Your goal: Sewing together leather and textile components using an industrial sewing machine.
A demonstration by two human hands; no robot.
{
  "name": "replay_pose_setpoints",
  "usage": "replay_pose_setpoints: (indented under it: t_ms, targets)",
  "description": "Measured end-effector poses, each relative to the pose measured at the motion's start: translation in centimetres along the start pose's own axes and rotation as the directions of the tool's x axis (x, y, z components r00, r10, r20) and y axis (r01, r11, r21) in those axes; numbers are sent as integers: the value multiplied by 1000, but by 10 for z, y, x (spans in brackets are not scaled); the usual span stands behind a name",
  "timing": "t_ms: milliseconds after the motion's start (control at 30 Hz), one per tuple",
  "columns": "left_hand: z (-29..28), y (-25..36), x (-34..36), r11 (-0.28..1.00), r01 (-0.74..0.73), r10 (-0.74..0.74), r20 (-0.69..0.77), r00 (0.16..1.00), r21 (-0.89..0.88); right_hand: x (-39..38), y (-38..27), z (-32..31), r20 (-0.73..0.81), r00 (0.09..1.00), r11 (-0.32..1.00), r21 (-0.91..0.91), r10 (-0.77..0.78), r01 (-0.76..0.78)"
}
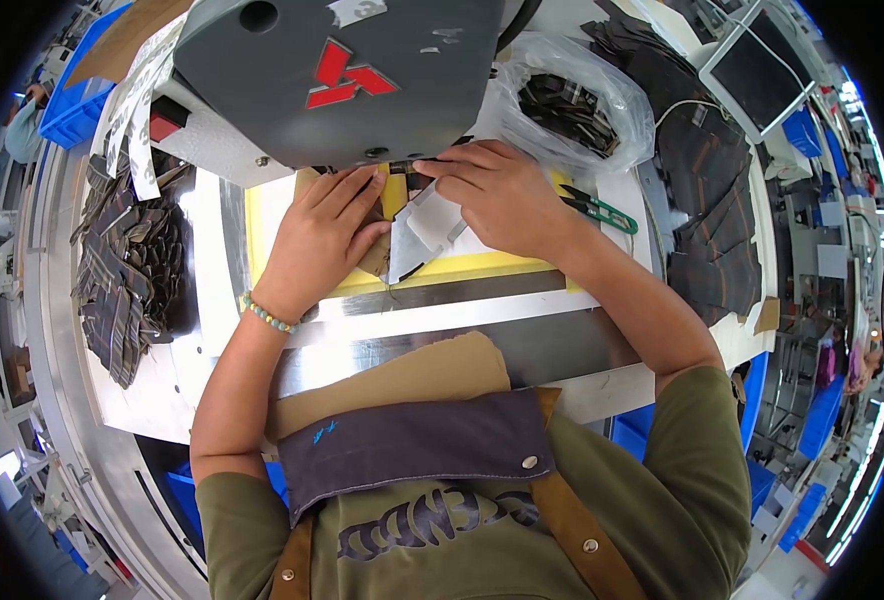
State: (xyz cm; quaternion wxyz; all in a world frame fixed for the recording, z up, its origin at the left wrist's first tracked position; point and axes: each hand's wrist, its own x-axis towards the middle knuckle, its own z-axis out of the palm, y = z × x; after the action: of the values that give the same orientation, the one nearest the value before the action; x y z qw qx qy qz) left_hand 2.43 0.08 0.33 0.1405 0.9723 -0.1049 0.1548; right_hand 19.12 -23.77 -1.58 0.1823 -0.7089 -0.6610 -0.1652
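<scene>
Top centre of the frame was a grey sewing machine head [342, 75] with a red emblem on it, and a clear plastic bag [574, 105] of dark plaid pieces sat upper right. The left hand [322, 240] lay flat, fingers together, pressing a tan piece [374, 255]. The right hand [502, 195] pinched a light grey fabric piece [424, 232] right under the machine, mid-frame. Everything sat on a yellow plate [262, 215] on a white table [147, 390], with green snips [602, 212] beside the right wrist and a pile of plaid cut pieces [127, 270] on the left.

Busy workshop: white worktable [162, 395] with a metal edge, blue bins [74, 105] far left and near right [820, 420], bright lights [867, 490] off right.
</scene>
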Motion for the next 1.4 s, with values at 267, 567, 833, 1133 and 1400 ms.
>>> replay_pose_setpoints:
  t_ms: [267,567,833,1133,1400]
  targets:
    - [0,0,-1,1000,8,-8,4,1000,-1,3,-2,-5,-7,999,998,56,32,-31]
    - [-3,0,0,1000,4,-4,-1,1000,4,5,-2,-6,3,1000,998,58,25,-25]
    - [-4,0,0,998,-21,21,1,1000,55,7,-4,-6,-13,999,998,55,30,-30]
    - [-4,2,1,997,-2,0,17,1000,76,6,-1,-5,-1,1000,999,22,24,-24]
    - [-5,1,0,999,8,-9,30,999,50,7,-3,-4,0,1000,998,56,28,-28]
